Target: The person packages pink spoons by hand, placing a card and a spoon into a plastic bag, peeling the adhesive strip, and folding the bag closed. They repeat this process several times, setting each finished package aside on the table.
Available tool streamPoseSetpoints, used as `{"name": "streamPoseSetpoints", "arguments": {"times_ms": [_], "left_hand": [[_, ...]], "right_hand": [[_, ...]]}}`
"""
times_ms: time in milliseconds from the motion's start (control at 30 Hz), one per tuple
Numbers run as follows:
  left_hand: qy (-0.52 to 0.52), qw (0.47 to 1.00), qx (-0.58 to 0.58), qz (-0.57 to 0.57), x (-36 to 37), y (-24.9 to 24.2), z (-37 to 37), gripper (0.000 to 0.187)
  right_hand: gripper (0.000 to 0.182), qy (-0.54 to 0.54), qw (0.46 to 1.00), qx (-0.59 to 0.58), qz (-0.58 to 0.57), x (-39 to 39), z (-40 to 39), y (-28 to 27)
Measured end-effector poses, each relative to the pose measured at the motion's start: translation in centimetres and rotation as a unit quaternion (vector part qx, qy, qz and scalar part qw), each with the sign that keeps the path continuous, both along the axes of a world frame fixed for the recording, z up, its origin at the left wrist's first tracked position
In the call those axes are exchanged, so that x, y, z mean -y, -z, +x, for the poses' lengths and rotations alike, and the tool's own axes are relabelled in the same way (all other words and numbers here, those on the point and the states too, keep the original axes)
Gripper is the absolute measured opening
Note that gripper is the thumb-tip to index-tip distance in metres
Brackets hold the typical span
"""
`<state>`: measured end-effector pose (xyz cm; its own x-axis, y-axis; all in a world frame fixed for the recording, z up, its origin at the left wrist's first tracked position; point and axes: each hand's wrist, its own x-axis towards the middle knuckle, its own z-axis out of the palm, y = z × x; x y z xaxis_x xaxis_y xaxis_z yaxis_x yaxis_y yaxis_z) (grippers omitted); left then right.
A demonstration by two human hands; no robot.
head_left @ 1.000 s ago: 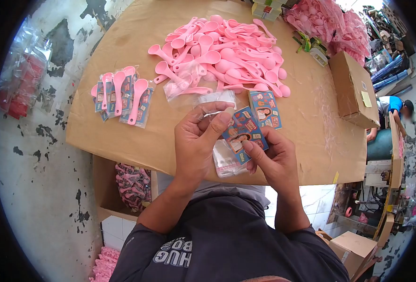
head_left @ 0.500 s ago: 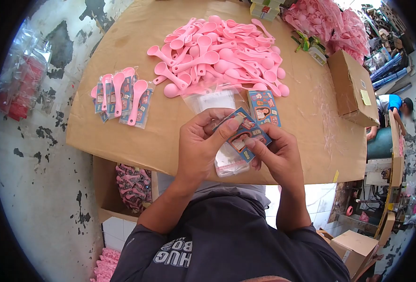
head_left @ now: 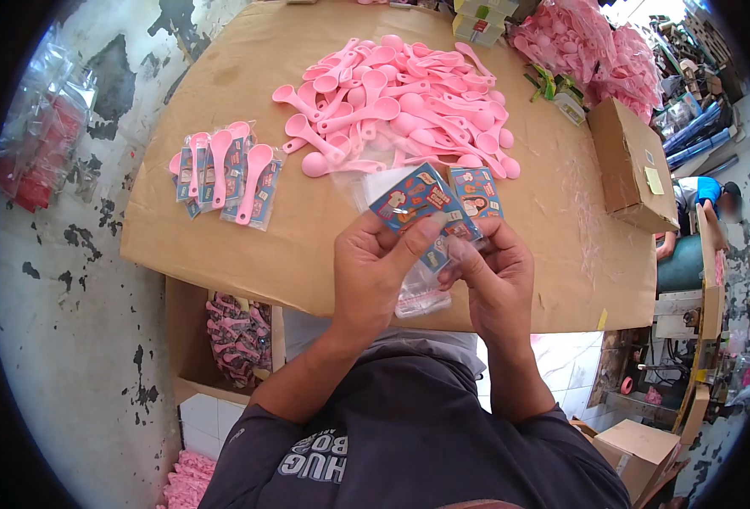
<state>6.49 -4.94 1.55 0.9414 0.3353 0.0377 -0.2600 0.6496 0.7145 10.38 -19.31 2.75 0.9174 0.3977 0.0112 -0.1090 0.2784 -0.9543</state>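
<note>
Between my two hands is a blue printed card (head_left: 417, 199), tilted. My left hand (head_left: 379, 259) pinches its lower left part, thumb on top. At the card's lower right, my right hand (head_left: 493, 271) grips it with thumb and fingers; clear film shows by these fingers. Beneath the hands lies a stack of clear plastic bags (head_left: 421, 301). A stack of blue cards (head_left: 475, 191) rests just behind my right hand. Farther back spreads a heap of pink spoons (head_left: 400, 106). To the left are clear packets (head_left: 260, 191), each with a pink spoon and a blue card.
An open cardboard box (head_left: 633, 165) stands at the table's right edge, near pink-filled bags (head_left: 570, 38). Green scraps (head_left: 553, 83) lie behind it. Below the left edge, a box holds many filled packets (head_left: 239, 339). Another person (head_left: 697, 191) is at the far right.
The card has turned and risen between my hands, showing more of its printed face. My right hand has shifted slightly left. The view has moved slightly.
</note>
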Motion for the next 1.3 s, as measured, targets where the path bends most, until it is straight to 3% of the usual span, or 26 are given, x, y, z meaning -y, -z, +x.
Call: {"name": "streamPoseSetpoints", "arguments": {"times_ms": [267,400,500,567,667,833,1300], "left_hand": [[-0.018,0.999,0.028,0.021,0.7,0.5,-1.3,0.023],[-0.007,0.999,0.039,0.026,0.6,1.0,-1.7,0.026],[0.018,0.996,0.027,0.079,-0.2,0.5,-2.0,0.035],[-0.044,0.994,0.096,-0.008,-0.3,-1.7,-1.7,0.052],[-0.034,0.986,0.156,-0.045,-1.5,-1.7,-1.4,0.062],[0.015,0.973,0.187,-0.134,-1.9,-2.0,-1.4,0.059],[0.015,0.995,0.092,-0.036,0.0,-0.3,-3.0,0.043]], "right_hand": [[0.020,0.022,0.996,0.070,-0.050,-1.4,-0.4,0.9],[0.020,0.012,0.999,0.033,0.008,-1.9,-1.2,0.9],[0.019,0.001,1.000,-0.011,0.028,-1.6,-1.8,0.4],[0.017,-0.010,0.999,-0.032,0.023,-1.6,-2.2,0.1],[0.016,-0.037,0.998,-0.042,0.015,-1.5,-3.0,0.0],[0.016,-0.040,0.999,-0.027,-0.013,-1.4,-3.4,-0.8],[0.016,0.003,0.999,0.052,-0.015,-3.2,-3.0,-1.0]]}}
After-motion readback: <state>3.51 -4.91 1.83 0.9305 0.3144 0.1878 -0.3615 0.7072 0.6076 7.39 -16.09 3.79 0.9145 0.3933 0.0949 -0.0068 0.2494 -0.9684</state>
